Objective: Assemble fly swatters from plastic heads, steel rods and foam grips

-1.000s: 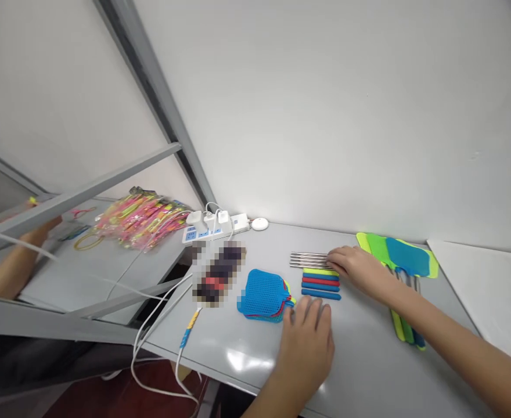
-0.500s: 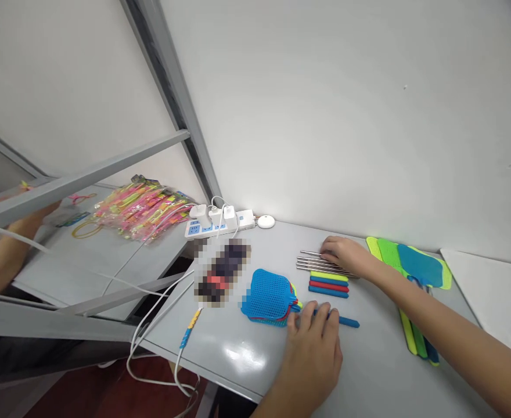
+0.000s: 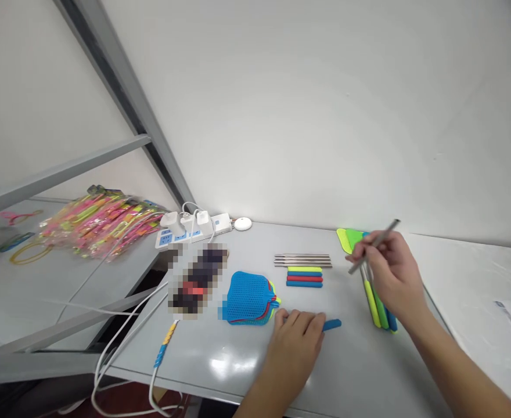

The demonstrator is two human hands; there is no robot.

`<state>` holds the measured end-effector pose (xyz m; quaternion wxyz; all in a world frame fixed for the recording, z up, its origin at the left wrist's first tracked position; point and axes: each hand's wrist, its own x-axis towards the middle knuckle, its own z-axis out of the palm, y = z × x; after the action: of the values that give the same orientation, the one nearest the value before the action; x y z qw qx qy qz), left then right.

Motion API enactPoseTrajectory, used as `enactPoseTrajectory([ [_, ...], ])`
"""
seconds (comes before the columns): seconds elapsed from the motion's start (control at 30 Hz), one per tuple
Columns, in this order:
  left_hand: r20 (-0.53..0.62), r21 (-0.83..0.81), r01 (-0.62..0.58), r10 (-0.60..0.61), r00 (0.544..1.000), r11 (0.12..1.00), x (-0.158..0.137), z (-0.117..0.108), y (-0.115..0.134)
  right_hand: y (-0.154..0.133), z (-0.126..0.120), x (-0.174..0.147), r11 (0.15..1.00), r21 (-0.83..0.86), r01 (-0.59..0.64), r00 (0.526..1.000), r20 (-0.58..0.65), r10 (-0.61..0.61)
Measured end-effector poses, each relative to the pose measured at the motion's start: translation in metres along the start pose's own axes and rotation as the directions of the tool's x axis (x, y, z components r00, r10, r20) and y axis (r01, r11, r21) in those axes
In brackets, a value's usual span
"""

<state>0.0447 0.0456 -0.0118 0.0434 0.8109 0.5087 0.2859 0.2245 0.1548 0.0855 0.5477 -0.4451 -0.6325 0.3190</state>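
My right hand is closed on a metal rod, raised and tilted over the finished-looking fly swatters. Those swatters' handles in yellow, green and blue lie beneath it, their heads partly hidden. On the table my left hand curls over a blue handle, whose end sticks out past the fingers. To its left lies a stack of fly swatter heads, blue on top with red and yellow edges below. Several metal rods lie side by side behind a row of yellow, red and blue handles.
A power strip with white plugs and a round white device sit by the wall. A blurred-out item has a white cable. Bagged colourful goods lie on the left table beyond a metal frame bar. White sheeting lies at right.
My right hand has lifted a metal rod off the group and carried it rightward over the fly swatters. My left hand stays at the blue handle. The view has shifted to the right.
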Motion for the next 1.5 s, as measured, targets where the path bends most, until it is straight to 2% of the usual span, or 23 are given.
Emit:
enactPoseTrajectory([
  [0.07, -0.042, -0.109, -0.022, 0.018, 0.999, 0.994, 0.001, -0.004, 0.000, -0.010, -0.004, -0.025, 0.963, 0.251, -0.098, 0.989, -0.086, 0.123],
  [0.2, -0.187, -0.260, -0.027, -0.023, 0.982, 0.965, 0.001, -0.009, -0.001, -0.012, 0.001, -0.062, 0.744, 0.616, -0.259, 0.934, -0.038, 0.356],
  [0.3, -0.277, -0.290, -0.055, -0.029, 0.960, 0.955, -0.001, -0.010, -0.002, -0.010, 0.009, -0.075, 0.621, 0.730, -0.285, 0.902, -0.016, 0.432],
  [0.4, -0.328, -0.278, -0.077, -0.019, 0.944, 0.958, -0.002, -0.012, -0.003, -0.012, 0.017, -0.079, 0.567, 0.782, -0.258, 0.892, -0.033, 0.451],
  [0.5, -0.310, -0.259, -0.084, -0.001, 0.951, 0.962, -0.001, -0.012, -0.003, -0.019, 0.023, -0.079, 0.540, 0.811, -0.224, 0.900, -0.040, 0.434],
  [0.73, -0.171, -0.240, -0.051, 0.009, 0.985, 0.969, 0.001, -0.007, -0.003, -0.049, 0.028, -0.073, 0.572, 0.811, -0.121, 0.951, -0.070, 0.300],
  [0.93, -0.176, -0.234, -0.046, 0.004, 0.984, 0.971, 0.000, -0.007, -0.004, -0.046, 0.041, -0.075, 0.607, 0.772, -0.187, 0.964, 0.025, 0.265],
  [1.07, -0.178, -0.260, -0.063, 0.016, 0.984, 0.963, 0.001, -0.009, -0.003, -0.034, 0.051, -0.085, 0.713, 0.656, -0.246, 0.961, 0.071, 0.266],
  [1.23, -0.210, -0.339, -0.068, -0.005, 0.978, 0.938, -0.001, -0.008, -0.006, -0.028, 0.063, -0.096, 0.889, 0.342, -0.305, 0.948, 0.197, 0.249],
  [1.3, -0.220, -0.345, -0.037, -0.042, 0.975, 0.938, -0.001, -0.008, -0.007, -0.028, 0.064, -0.097, 0.912, 0.279, -0.299, 0.947, 0.205, 0.248],
  [1.43, -0.223, -0.328, -0.007, -0.070, 0.972, 0.944, -0.001, -0.006, -0.006, -0.037, 0.058, -0.092, 0.924, 0.314, -0.217, 0.974, 0.127, 0.185],
  [1.5, -0.233, -0.328, -0.014, -0.066, 0.970, 0.945, -0.001, -0.004, -0.005, -0.043, 0.054, -0.089, 0.932, 0.317, -0.177, 0.980, 0.140, 0.138],
])
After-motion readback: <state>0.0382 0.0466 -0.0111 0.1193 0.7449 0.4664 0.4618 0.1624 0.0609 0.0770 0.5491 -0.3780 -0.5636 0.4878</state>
